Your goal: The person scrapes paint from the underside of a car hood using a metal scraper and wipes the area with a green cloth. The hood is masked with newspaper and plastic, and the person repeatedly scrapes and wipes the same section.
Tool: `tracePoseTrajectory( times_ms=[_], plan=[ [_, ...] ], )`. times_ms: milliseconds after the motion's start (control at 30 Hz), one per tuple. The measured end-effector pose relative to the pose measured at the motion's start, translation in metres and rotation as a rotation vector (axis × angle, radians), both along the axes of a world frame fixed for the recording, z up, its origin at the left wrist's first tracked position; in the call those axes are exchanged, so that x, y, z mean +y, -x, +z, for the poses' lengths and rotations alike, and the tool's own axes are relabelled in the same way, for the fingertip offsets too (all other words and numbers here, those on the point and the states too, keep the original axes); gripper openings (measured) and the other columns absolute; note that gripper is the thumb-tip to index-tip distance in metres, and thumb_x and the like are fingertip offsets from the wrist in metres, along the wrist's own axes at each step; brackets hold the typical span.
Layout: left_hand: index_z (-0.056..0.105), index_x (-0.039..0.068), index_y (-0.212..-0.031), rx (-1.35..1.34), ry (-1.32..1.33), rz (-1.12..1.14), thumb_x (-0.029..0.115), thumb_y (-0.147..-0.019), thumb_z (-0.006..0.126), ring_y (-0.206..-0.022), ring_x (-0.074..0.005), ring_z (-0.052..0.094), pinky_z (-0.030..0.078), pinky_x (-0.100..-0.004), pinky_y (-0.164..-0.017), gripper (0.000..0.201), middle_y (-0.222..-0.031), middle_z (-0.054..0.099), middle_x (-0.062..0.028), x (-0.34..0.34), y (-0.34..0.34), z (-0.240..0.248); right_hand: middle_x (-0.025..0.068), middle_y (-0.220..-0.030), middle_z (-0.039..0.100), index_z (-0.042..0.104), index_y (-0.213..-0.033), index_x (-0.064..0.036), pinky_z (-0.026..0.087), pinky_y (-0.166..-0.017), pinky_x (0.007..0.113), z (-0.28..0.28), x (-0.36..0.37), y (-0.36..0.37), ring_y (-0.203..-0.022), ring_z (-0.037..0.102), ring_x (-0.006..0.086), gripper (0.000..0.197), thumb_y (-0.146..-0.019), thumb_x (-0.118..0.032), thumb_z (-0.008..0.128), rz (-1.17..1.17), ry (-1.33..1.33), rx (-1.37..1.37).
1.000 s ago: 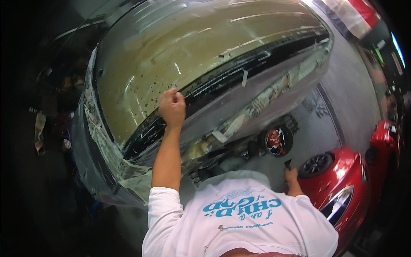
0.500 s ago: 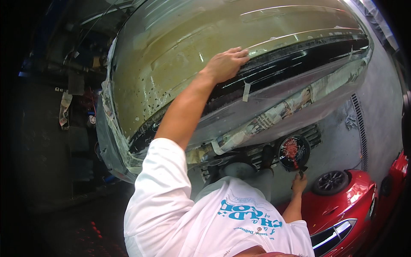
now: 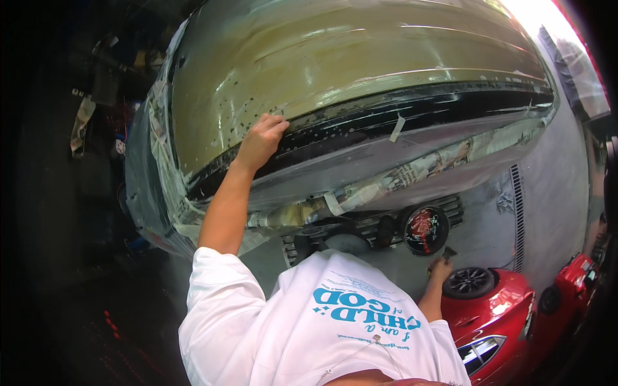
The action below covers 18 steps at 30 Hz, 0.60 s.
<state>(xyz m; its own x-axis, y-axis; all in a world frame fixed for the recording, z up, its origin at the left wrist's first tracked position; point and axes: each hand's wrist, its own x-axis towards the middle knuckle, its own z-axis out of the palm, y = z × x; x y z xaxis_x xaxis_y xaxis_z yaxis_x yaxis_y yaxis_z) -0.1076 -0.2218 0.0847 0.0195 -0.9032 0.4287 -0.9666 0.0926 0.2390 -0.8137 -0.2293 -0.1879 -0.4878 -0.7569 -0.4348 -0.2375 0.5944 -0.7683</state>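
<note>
And the roof edge (image 3: 386,103), running off rightward, is met by the left hand (image 3: 262,140), its grip unreadable, the tool (image 3: 449,253) clutched by the right hand (image 3: 440,267).

- Grey concrete floor (image 3: 555,186), right side.
- Narrow, dark, slotted drain grating (image 3: 517,212), sits in floor.
- Glossy red car (image 3: 505,310), lower right; second red car (image 3: 570,293) stands beyond.
- Bright white light (image 3: 544,11), upper right.
- Left side lies dark.

The left hand (image 3: 261,138) is at the edge of the olive car roof (image 3: 335,64), beside a black strip (image 3: 476,104). The right hand (image 3: 440,268) holds a small dark tool (image 3: 449,253), near a red car (image 3: 502,299).
</note>
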Motion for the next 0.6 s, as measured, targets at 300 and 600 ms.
tracePoseTrajectory(
  times_ms=[300,600],
  plan=[
    [0.074,0.001,-0.113,0.141,0.239,0.669,0.011,-0.092,0.072,-0.108,-0.0369,0.067,0.054,-0.0438,-0.096,0.024,-0.113,0.071,-0.0179,0.105,-0.008,-0.037,0.0003,-0.082,0.062,0.061,-0.129,-0.0058,0.040,-0.047,0.023,0.244,-0.143,-0.231,-0.058,0.055,0.0064,0.035,-0.108,-0.033,0.064,0.653,0.343,-0.341],
    [0.076,0.011,-0.114,0.084,0.252,0.762,0.026,-0.093,0.071,-0.103,-0.0300,0.066,0.053,-0.0428,-0.089,0.026,-0.106,0.071,-0.0079,0.033,0.038,-0.053,0.0018,-0.086,0.067,0.061,-0.118,-0.0009,0.046,-0.053,0.022,0.288,-0.176,-0.343,-0.063,0.059,0.0058,0.031,-0.109,-0.031,0.064,0.905,0.574,-0.471]
  ],
)
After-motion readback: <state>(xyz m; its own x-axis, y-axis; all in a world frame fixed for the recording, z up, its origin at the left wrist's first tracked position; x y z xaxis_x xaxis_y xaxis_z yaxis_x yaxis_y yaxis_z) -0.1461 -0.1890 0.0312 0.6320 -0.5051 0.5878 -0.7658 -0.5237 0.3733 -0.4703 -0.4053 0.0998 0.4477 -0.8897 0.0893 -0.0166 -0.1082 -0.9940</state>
